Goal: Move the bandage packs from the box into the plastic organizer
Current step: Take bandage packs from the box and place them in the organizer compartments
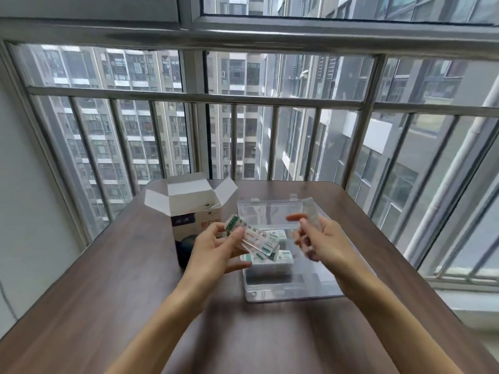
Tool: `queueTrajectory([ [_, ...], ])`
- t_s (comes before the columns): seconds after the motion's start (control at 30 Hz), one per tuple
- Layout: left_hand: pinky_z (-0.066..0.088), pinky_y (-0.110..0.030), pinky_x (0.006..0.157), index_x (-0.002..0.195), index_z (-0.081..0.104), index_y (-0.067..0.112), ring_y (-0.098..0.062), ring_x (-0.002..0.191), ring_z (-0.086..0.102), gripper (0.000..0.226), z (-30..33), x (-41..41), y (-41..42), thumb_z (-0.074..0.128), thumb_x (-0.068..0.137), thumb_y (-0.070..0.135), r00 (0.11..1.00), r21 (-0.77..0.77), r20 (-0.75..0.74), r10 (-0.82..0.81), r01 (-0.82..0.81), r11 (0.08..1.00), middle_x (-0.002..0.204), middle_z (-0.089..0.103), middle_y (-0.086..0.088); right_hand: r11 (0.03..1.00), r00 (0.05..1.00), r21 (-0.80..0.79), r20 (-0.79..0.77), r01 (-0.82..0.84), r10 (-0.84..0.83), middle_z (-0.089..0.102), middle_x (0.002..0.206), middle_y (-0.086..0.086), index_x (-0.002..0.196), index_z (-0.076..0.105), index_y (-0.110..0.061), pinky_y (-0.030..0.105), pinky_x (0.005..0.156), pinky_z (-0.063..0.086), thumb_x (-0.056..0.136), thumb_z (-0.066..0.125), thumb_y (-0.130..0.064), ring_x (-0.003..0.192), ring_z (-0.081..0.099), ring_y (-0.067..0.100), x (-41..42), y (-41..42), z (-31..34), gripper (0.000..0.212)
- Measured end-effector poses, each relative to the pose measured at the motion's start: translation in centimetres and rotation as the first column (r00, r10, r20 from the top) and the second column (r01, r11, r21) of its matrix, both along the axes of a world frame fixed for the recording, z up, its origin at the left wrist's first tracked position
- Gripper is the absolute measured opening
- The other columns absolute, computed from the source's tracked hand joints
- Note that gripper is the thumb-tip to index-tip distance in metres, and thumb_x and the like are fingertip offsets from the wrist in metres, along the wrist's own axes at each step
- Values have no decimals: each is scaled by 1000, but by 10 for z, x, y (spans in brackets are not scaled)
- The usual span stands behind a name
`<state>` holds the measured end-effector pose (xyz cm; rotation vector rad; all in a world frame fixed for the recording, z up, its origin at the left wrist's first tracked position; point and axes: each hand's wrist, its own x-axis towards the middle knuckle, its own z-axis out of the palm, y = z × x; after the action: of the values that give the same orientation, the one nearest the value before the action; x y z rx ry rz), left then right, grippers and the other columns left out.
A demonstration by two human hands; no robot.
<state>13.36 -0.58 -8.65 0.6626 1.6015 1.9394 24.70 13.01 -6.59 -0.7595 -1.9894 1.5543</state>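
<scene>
my left hand point(216, 245) pinched a fanned sheaf of packs point(253, 240) just over the organizer point(318, 282), the open box point(189, 206) behind it. i'd square the fan, then lower it flat beside those already in. the packs were thin white slips, green-printed. my right hand point(321, 238) hovered, fingers loosely spread, blurred.

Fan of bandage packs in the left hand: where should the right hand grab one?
Pinch the free end of the outermost bandage pack, coming from the right. The left hand holds the opposite ends, and the right hand is alongside.
</scene>
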Motion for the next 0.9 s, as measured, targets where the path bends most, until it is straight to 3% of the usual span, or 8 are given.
queueTrajectory([
  [0.17, 56, -20, 55, 101, 60, 13, -10, 72, 72, 9, -3, 6, 1, 54, 95, 13, 998, 3, -47, -38, 38, 999, 77, 75, -2, 991, 986, -73, 115, -110, 118, 40, 64, -7, 106, 65, -22, 22, 57, 26, 98, 18, -54, 56, 35, 6, -2, -12, 13, 58],
  [0.23, 56, -20, 57, 98, 65, 17, -9, 71, 71, 11, -3, 7, 1, 55, 94, 12, 995, 6, -94, -35, 35, 999, 77, 75, -1, 989, 985, -55, 91, -140, 144, 50, 56, -15, 102, 64, -20, 20, 57, 29, 102, 18, -39, 55, 46, -1, -6, -20, 11, 51],
  [0.33, 55, -18, 58, 90, 70, 19, -8, 67, 70, 13, -1, 9, 0, 59, 91, 13, 991, 26, -137, -4, 8, 1000, 76, 75, 0, 987, 995, 124, 47, -98, 92, 61, 84, -11, 102, 54, -19, 14, 63, 46, 101, 32, -15, 75, 57, 1, -11, -30, 4, 22],
  [0.4, 54, -17, 57, 86, 72, 20, -7, 65, 69, 12, 0, 11, -1, 62, 89, 13, 990, 38, -137, 20, -15, 999, 73, 75, 0, 982, 995, 169, -39, -89, 97, 61, 94, -6, 107, 51, -21, 19, 70, 53, 100, 41, -14, 80, 62, 5, -13, -34, -4, 14],
  [0.57, 52, -16, 57, 81, 73, 23, -6, 64, 68, 14, 0, 14, -1, 65, 87, 13, 998, 70, -21, 65, -63, 996, 72, 74, 1, 948, 987, 303, -150, 95, -51, 63, 84, -9, 97, 62, -23, 18, 67, 51, 84, 69, -24, 74, 60, 0, -13, -35, -16, 15],
  [0.7, 51, -14, 56, 84, 74, 18, -5, 66, 68, 12, 7, 15, -5, 63, 88, 18, 997, 73, 68, -33, 28, 997, 76, 74, -1, 978, 999, 203, -40, 43, -35, 66, 87, -12, 92, 66, -29, 12, 65, 47, 84, 67, -36, 80, 60, 4, -9, -29, -13, 11],
  [0.77, 51, -15, 57, 87, 74, 17, -6, 74, 69, 13, 9, 14, -7, 62, 89, 14, 994, 49, 48, -100, 98, 994, 82, 75, -2, 995, 998, 98, -56, 22, -17, 70, 88, -5, 96, 69, -22, 10, 64, 49, 85, 66, -33, 83, 64, 9, -10, -28, -14, 16],
  [0.9, 52, -16, 60, 91, 73, 19, -5, 81, 70, 14, 8, 15, -8, 65, 87, 8, 989, 15, -117, -88, 91, 996, 86, 76, 0, 995, 989, 33, -121, 92, -87, 71, 74, 2, 84, 70, -8, 6, 48, 39, 83, 69, -26, 54, 58, -5, -9, -29, -10, 18],
])
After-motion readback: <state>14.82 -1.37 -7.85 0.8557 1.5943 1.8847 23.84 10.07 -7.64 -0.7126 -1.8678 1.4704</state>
